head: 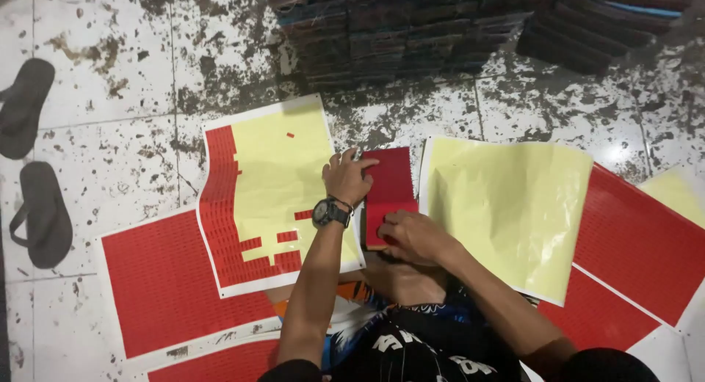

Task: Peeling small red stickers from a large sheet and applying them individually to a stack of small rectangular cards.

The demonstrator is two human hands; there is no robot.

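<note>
A dark red book-like cover (pixel 391 184) lies on my lap in the middle of the view. My left hand (pixel 346 176), with a black wristwatch, rests fingers-down on the cover's top left corner. My right hand (pixel 413 235) presses on the cover's lower edge, fingers curled against it. Just left of my hands lies a sticker sheet (pixel 272 184) whose yellow backing is mostly bare, with small red stickers left along its left and bottom sides.
A bare yellow backing sheet (pixel 507 206) lies to the right. Full red sticker sheets lie at lower left (pixel 169 279) and right (pixel 639 242). Stacks of dark covers (pixel 411 30) stand at the top. Two dark sandals (pixel 37 206) sit on the stained tile floor at left.
</note>
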